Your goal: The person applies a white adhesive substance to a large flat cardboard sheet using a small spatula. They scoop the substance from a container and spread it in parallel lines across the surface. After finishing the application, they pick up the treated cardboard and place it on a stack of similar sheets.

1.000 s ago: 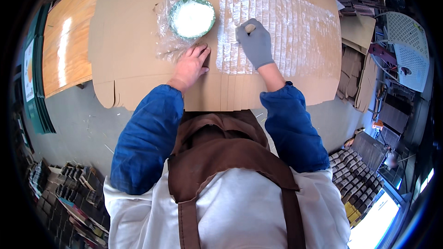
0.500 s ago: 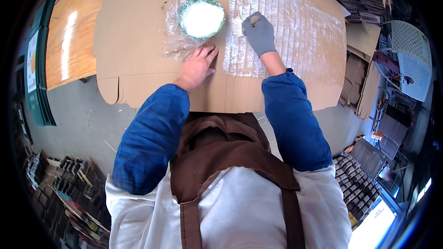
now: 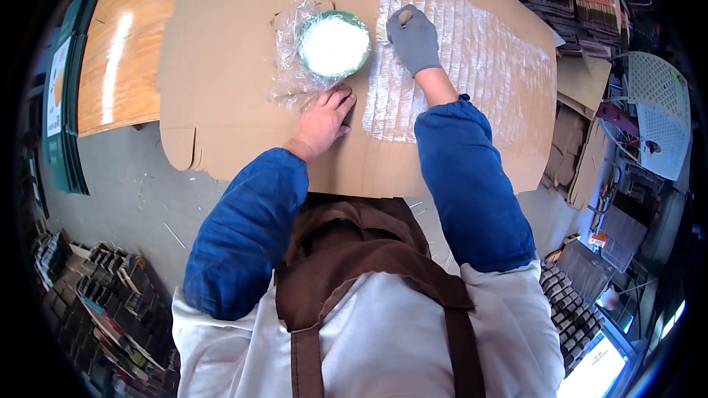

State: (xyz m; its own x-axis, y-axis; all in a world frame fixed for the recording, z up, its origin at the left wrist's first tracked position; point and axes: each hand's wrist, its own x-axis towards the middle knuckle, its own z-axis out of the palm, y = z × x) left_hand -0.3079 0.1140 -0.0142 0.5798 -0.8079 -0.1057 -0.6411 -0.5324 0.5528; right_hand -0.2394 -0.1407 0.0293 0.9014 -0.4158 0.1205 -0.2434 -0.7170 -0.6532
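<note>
A large sheet of cardboard (image 3: 236,81) lies in front of me, its right part covered in streaks of shiny whitish coating (image 3: 457,51). My right hand (image 3: 415,40), in a grey glove, is closed around the handle of a brush (image 3: 405,18) over the left edge of the streaks. Most of the brush is hidden by the glove. My bare left hand (image 3: 324,121) rests on the cardboard, fingers stretched out, holding nothing. Just beyond its fingertips stands a green bowl (image 3: 335,14) of bright white contents, with crumpled clear plastic film (image 3: 287,66) around its left side.
A shiny wooden board (image 3: 133,44) is at the left, beside upright green panels (image 3: 65,103). Stacks of cardboard (image 3: 568,0) stand at the far right, near a white perforated basket (image 3: 655,114). Bundled dark pieces (image 3: 125,295) sit on the floor at lower left.
My right hand has moved slightly away from me along the coating's left edge with the brush. The view has shifted a little; my left hand stays on the cardboard beside the bowl.
</note>
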